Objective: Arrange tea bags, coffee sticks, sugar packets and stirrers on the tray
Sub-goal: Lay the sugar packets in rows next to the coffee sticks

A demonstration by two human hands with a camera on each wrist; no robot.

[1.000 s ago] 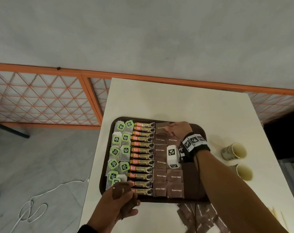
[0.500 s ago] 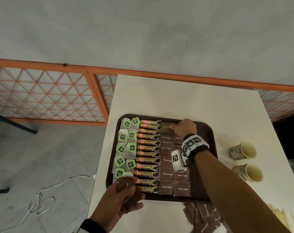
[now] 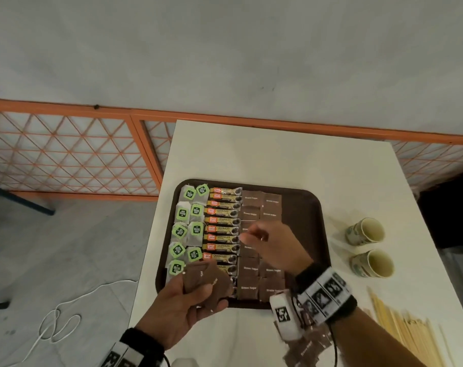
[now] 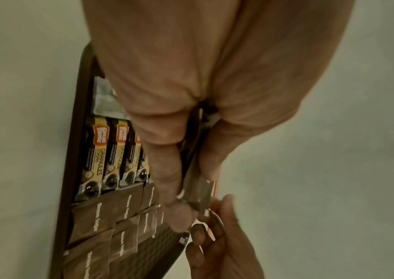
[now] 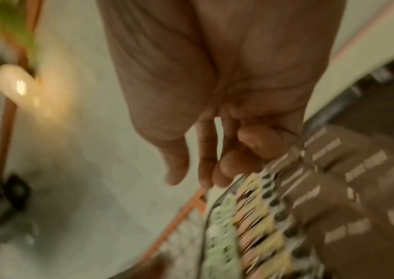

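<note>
The likeliest slip, as I judge it, is in the handover; the left hand (image 3: 181, 305) grips a small fan of brown sugar packets (image 3: 206, 283) over the near left corner of the tray (image 3: 308, 223), thumb on top and fingers curled beneath, and if one packet is drawn from the fan the others could slide out and drop onto the coffee sticks (image 3: 223, 229) just beyond, knocking their neat column askew; the packets are thin and slick-looking, so a loose hold would probably do it.

A second risk lies with the right hand (image 3: 275, 246); it hovers low over the middle of the sugar column (image 3: 260, 207), and a sweep of the wrist could scuff the packets laid there out of line.

Its fingers (image 3: 247, 234) are loosely curled, tips drawn toward the thumb; in the blurred right wrist view they appear to hold nothing, though I cannot tell for certain.

The fanned packets sit near and left of those fingertips, close but apart; tea bags (image 3: 188, 229) line the tray's left edge; the stirrers (image 3: 407, 332) lie on the bench (image 3: 278, 154) at the near right, off the tray.
</note>
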